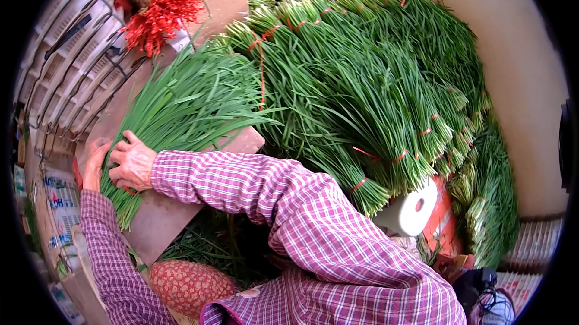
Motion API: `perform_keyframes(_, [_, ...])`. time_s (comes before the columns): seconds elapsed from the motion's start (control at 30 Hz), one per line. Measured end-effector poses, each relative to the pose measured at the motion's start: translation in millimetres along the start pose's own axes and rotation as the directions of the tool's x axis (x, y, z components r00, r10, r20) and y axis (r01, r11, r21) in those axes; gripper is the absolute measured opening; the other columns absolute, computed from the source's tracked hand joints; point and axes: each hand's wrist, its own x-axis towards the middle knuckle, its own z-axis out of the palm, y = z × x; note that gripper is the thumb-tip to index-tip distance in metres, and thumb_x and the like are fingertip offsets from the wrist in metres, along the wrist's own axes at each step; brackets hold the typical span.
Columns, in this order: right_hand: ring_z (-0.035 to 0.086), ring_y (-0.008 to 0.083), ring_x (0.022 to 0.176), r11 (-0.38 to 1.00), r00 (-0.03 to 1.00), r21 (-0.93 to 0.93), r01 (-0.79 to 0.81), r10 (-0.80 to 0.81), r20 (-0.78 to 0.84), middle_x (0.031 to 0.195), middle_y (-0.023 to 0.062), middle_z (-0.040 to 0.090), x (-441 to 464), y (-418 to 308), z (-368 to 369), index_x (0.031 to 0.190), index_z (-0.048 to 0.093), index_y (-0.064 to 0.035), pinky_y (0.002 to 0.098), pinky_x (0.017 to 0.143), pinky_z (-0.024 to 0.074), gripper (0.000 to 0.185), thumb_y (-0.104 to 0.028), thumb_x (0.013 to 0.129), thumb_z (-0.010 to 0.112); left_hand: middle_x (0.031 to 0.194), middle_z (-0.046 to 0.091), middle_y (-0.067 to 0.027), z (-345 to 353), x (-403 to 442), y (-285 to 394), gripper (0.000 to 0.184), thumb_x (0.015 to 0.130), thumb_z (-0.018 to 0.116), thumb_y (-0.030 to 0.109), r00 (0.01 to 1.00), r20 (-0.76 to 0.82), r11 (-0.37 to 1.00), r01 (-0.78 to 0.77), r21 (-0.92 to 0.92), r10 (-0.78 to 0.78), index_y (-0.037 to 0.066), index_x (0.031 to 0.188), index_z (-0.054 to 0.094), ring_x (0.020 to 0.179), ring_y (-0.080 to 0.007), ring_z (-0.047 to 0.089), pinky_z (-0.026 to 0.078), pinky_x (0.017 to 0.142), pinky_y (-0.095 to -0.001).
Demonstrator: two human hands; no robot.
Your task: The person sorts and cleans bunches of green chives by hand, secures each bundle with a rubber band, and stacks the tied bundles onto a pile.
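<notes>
A loose bunch of garlic chives [187,99] lies on a brown board [160,225], its leaves fanning toward the upper right and its cut ends toward me. My left hand [94,163] is closed on the left side of the bunch, low near the stems; its fingertips are partly hidden. Across the top of the same stems, my right hand [134,162] curls its fingers and presses down. A bit of red tie [129,191] shows around the stems just below my right hand.
Tied chive bundles [356,78] are heaped right of the board. A cluster of red ties [163,11] hangs beyond it. A white stool [415,207] stands under the heap's near edge. Stacked pale crates [66,53] line the left. A red patterned cloth [190,286] covers my knee.
</notes>
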Motion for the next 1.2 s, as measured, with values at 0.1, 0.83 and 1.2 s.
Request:
perform_keyframes(0.1, [0.056,0.0268,0.106,1.0,1.0,-0.019,-0.003,0.003,-0.024,0.1,0.0007,0.064,-0.6,3.9,7.1,0.083,0.07,-0.0224,0.06,0.098,0.0305,0.019,-0.037,0.072,0.075,0.094,0.068,-0.0042,-10.7,13.1,-16.3,0.026,0.079,0.075,0.017,0.999,0.025,0.997,0.027,-0.066,-0.026,0.002,0.1,0.068,0.084,-0.0154,0.064,0.05,0.074,-0.0292])
perform_keyframes(0.83, [0.052,0.0259,0.103,0.985,0.978,-0.017,-0.17,0.167,-0.128,0.093,0.0047,0.059,-11.5,-36.8,13.9,0.072,0.074,-0.0203,0.0624,0.101,0.0273,0.018,-0.036,0.064,0.077,0.078,0.041,0.0038,12.8,-96.5,76.1,0.017,0.094,0.059,0.019,0.972,0.125,0.973,-0.212,0.092,0.2,0.008,0.086,0.048,0.073,-0.0063,0.037,0.032,0.065,-0.0237])
perform_keyframes(1.2, [0.049,0.0271,0.098,0.988,0.981,0.127,-0.091,0.111,-0.161,0.087,0.0061,0.055,-64.0,-109.9,-15.4,0.061,0.068,-0.0113,0.0689,0.1,0.0266,0.018,-0.024,0.051,0.076,0.079,0.049,-0.0036,82.1,-224.6,73.4,0.023,0.097,0.056,0.021,0.88,-0.291,0.881,-0.241,0.408,0.376,0.0,0.088,0.048,0.073,-0.0126,0.046,0.042,0.067,-0.03])
